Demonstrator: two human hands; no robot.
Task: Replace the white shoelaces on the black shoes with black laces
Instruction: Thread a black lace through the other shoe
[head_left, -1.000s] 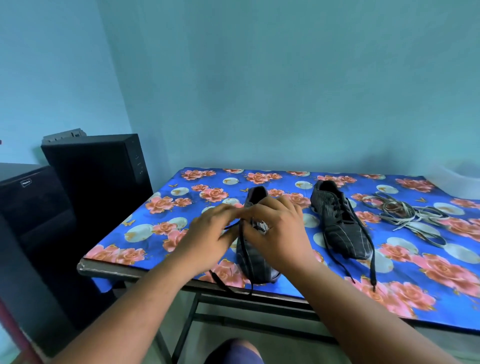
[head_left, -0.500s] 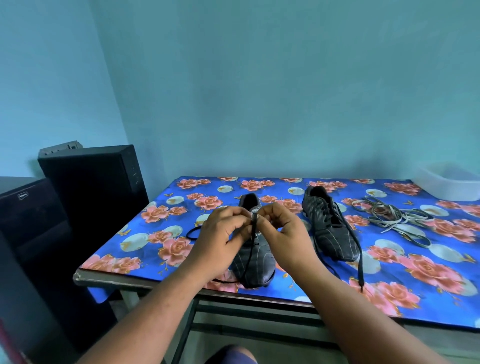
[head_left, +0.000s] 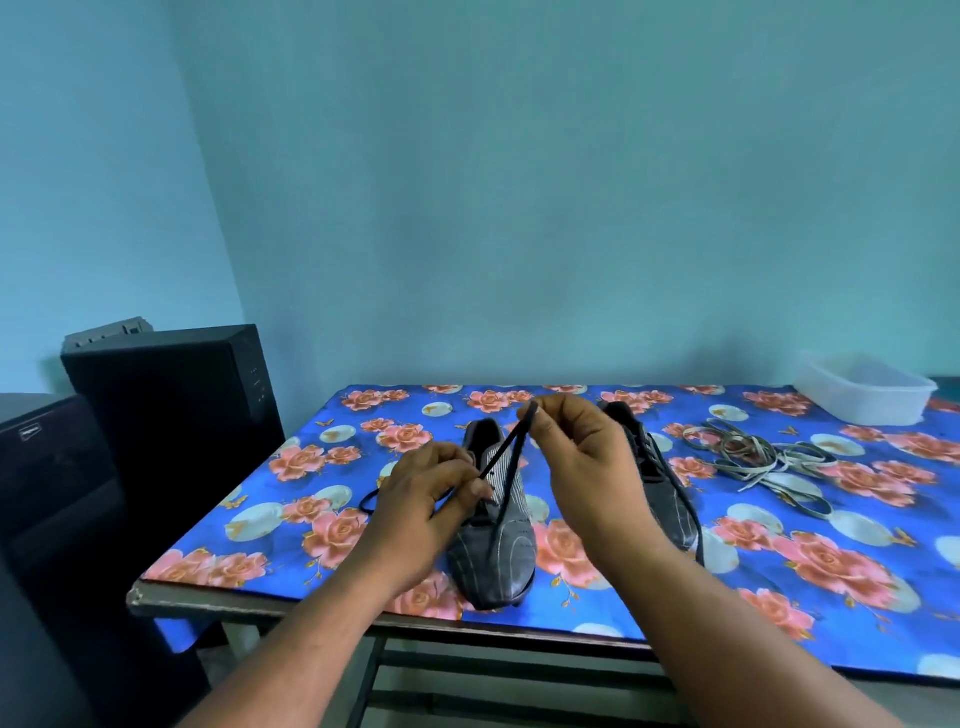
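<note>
A black striped shoe (head_left: 498, 545) lies near the table's front edge, toe towards me. A black lace (head_left: 506, 449) rises from it as a loop. My right hand (head_left: 587, 457) pinches the top of that loop above the shoe's opening. My left hand (head_left: 431, 499) pinches one strand lower down, at the shoe's left side. A loose end of the lace (head_left: 371, 501) curls on the cloth to the left. The second black shoe (head_left: 660, 483), with a black lace, lies behind my right hand and is partly hidden. The removed white laces (head_left: 763, 457) lie tangled further right.
The table carries a blue cloth with pink roses (head_left: 831, 571). A white plastic tub (head_left: 865, 389) stands at the back right corner. Black speaker boxes (head_left: 171, 405) stand against the wall to the left of the table.
My right hand has risen and pulled the black lace up into a taut loop. My left hand has dropped to the shoe's left side. The view has tilted up.
</note>
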